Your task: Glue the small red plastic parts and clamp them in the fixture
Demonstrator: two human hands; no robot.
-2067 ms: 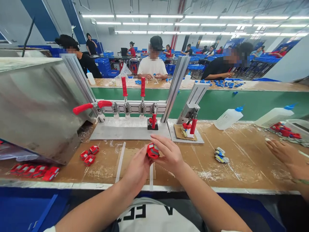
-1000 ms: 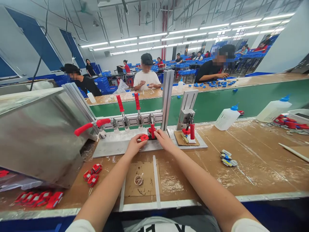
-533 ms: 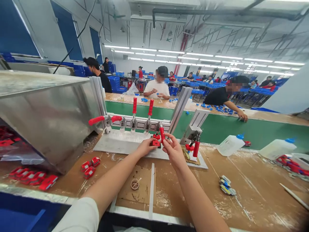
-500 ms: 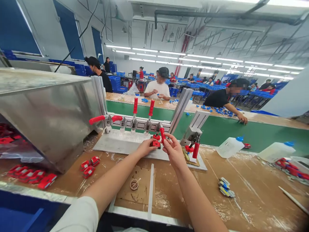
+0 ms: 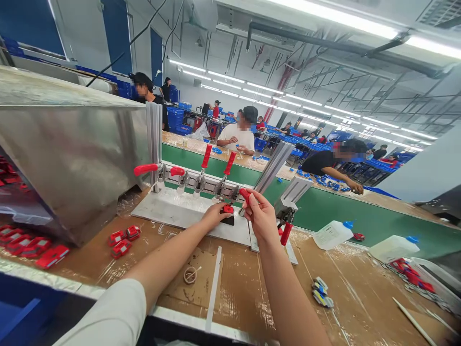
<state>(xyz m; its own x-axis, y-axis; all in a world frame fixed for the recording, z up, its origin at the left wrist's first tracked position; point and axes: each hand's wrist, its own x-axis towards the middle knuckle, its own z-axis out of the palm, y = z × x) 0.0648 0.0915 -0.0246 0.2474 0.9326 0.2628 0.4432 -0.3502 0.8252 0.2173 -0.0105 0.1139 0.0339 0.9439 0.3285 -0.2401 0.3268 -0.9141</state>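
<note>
Red clamp handle (image 5: 244,193), red part (image 5: 228,209) (black base (image 5: 228,221)), green board (image 5: 324,207)

A white, seemingly plain short sleeve (image 5: 110,312) ends near the elbow, with left hand (image 5: 214,216) and right hand (image 5: 260,212) bare.

The hood (image 5: 90,154) is showing bare sheet metal, smooth but clouded with smears. The post (image 5: 154,134) is looking like grooved, satin aluminium, and the plate (image 5: 173,209) is catching light as flat, pale metal. The held handle (image 5: 245,194) is looking like slightly glossy plastic; the red part (image 5: 228,210) is appearing plastic too. The bench (image 5: 237,288) is reflecting light off a glossy, wrinkled, film-like covering, its edge (image 5: 32,274) glinting like crinkled foil. The cardboard (image 5: 200,288) is looking matt and stained. The bottle (image 5: 331,235) is showing smooth, translucent plastic, the sleeve (image 5: 115,307) soft matt cloth.
</note>
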